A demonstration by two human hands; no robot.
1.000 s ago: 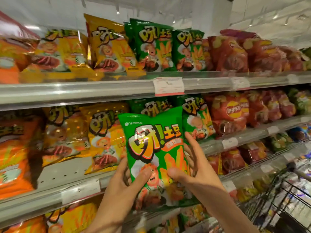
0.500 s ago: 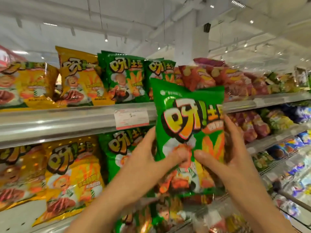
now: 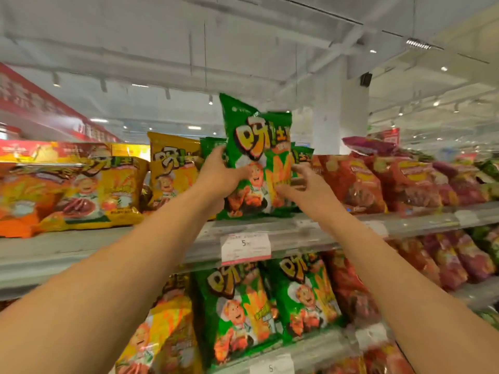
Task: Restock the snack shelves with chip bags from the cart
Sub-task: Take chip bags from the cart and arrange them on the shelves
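The green bag [image 3: 259, 157] has risen from in front of the middle shelf, where it was held a second ago, to the top shelf [image 3: 162, 247], and its bottom edge now rests at the shelf's front lip, in front of the green bags already standing there. The left hand [image 3: 216, 175] grips the bag's left edge, thumb across the front. The right hand [image 3: 302, 184] has slackened; its fingers lie against the bag's right side, though motion blur hides whether they still pinch it. Yellow bags [image 3: 172, 171] stand just to the left, red bags [image 3: 351, 179] to the right. The placing looks nearly done: the bag probably needs only a push back into its row before release.
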